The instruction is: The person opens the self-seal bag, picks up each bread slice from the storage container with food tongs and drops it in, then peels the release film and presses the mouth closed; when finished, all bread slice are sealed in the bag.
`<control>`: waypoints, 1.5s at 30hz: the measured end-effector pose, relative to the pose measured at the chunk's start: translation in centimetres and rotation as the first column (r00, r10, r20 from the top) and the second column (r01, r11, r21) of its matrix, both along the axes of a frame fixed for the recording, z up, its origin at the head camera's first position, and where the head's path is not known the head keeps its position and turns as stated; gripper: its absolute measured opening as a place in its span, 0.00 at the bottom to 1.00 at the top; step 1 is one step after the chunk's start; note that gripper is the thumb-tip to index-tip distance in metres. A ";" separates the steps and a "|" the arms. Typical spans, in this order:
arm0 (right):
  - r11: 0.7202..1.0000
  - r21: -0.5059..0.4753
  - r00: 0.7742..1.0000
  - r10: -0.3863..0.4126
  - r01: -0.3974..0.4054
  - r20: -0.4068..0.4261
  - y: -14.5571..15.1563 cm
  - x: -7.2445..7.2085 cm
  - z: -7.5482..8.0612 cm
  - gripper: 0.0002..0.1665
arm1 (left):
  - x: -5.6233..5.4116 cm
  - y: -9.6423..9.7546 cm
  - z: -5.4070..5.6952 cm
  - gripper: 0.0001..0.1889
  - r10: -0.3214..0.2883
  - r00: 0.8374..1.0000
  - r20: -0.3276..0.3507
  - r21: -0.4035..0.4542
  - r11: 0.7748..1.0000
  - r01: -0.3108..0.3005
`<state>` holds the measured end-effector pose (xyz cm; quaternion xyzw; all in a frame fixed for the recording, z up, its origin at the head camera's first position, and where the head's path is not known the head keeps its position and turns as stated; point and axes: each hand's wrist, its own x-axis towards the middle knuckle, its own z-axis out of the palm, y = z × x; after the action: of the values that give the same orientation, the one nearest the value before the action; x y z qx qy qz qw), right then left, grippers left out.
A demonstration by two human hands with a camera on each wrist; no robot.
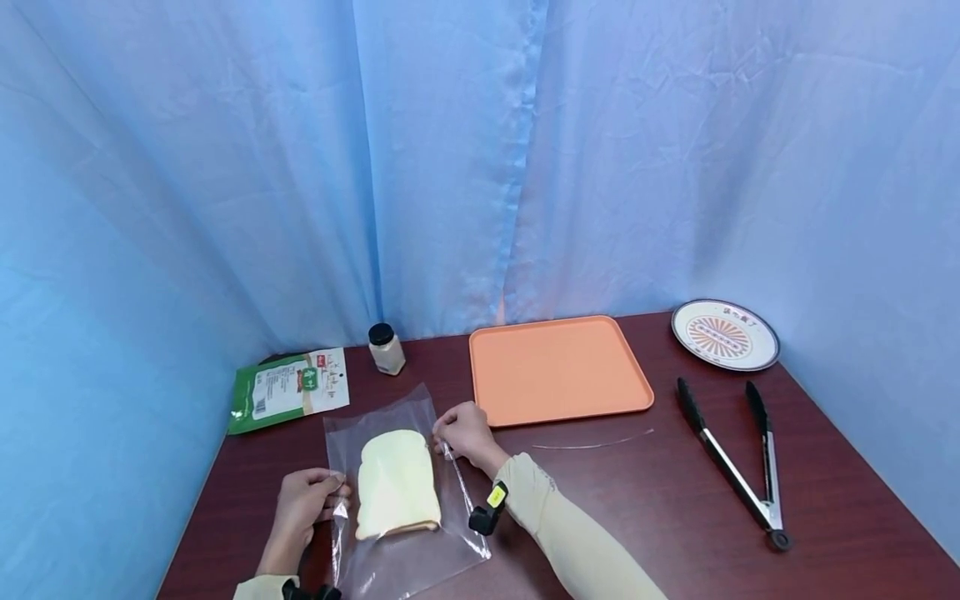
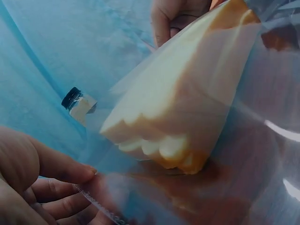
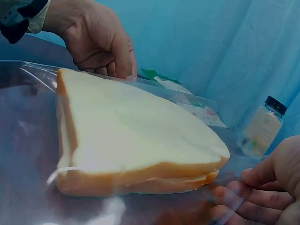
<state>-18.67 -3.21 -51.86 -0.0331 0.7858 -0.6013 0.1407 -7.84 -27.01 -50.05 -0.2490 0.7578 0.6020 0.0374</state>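
Observation:
A clear plastic bag (image 1: 386,571) lies on the table with slices of white bread (image 1: 397,483) inside it. The right wrist view shows the bread (image 3: 136,126) as a stack of at least two slices with brown crust. My left hand (image 1: 303,504) pinches the bag's left side edge between thumb and fingers; the left wrist view shows that hand (image 2: 42,183) close up. On the bag's right side edge, my right hand (image 1: 467,433) has a similar pinch, a little farther from me than the left. Neither hand touches the bread itself.
Behind the bag stand a green and white packet (image 1: 292,390) and a small black-capped jar (image 1: 387,350). An orange tray (image 1: 562,371) lies at the back, with a thin clear strip (image 1: 592,443) before it. To the right are spread tongs (image 1: 738,479) and a patterned plate (image 1: 757,354).

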 end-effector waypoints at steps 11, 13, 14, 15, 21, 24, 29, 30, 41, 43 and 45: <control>0.993 -0.113 0.998 -0.052 0.047 -0.045 1.2 0.8 2.4 0.07 | 0.1 -0.3 2.5 0.14 -0.007 0.998 -0.066 -0.043 0.999 0.004; 0.990 -0.137 0.997 -0.049 0.039 -0.065 1.6 1.1 3.4 0.06 | 0.1 -0.3 3.3 0.14 -0.004 0.995 -0.100 -0.051 0.999 -0.001; 0.987 -0.154 0.996 -0.048 0.035 -0.076 1.8 1.2 4.0 0.06 | 0.2 -0.2 3.7 0.14 -0.002 0.993 -0.120 -0.067 0.998 -0.006; 0.985 -0.168 0.995 -0.049 0.034 -0.089 1.9 1.4 4.5 0.06 | 0.3 -0.2 4.2 0.14 -0.002 0.990 -0.144 -0.076 0.997 -0.009; 0.977 -0.214 0.968 -0.050 -0.004 -0.244 3.1 3.3 7.8 0.06 | 1.6 0.3 6.6 0.12 0.025 0.947 -0.320 -0.048 0.998 -0.043; 0.980 -0.193 0.928 -0.032 -0.043 -0.371 3.9 4.9 9.7 0.06 | 2.7 0.6 7.7 0.11 0.060 0.922 -0.382 -0.022 0.997 -0.074; 0.986 -0.153 0.847 -0.025 -0.067 -0.530 5.0 6.6 11.4 0.04 | 4.0 1.5 8.4 0.10 0.085 0.887 -0.453 0.003 0.996 -0.094; 0.988 -0.141 0.840 -0.025 -0.062 -0.542 5.1 6.8 11.5 0.04 | 4.1 1.6 8.3 0.10 0.062 0.887 -0.458 -0.020 0.997 -0.080; 0.995 -0.092 0.715 -0.041 -0.032 -0.698 5.3 7.3 11.3 0.02 | 3.9 2.6 7.4 0.09 0.132 0.879 -0.458 -0.009 0.988 -0.153; 0.994 -0.109 0.746 -0.056 -0.023 -0.664 5.4 7.1 11.0 0.02 | 3.9 2.7 7.3 0.08 0.114 0.873 -0.474 -0.029 0.989 -0.144; 0.991 -0.128 0.771 -0.059 -0.030 -0.634 5.5 6.9 10.6 0.02 | 3.9 2.8 7.1 0.08 0.127 0.861 -0.492 0.003 0.990 -0.144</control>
<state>-11.75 2.29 -41.22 -0.2375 0.7462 -0.6059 -0.1404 -3.90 -24.23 -42.93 -0.1410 0.7330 0.6338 -0.2028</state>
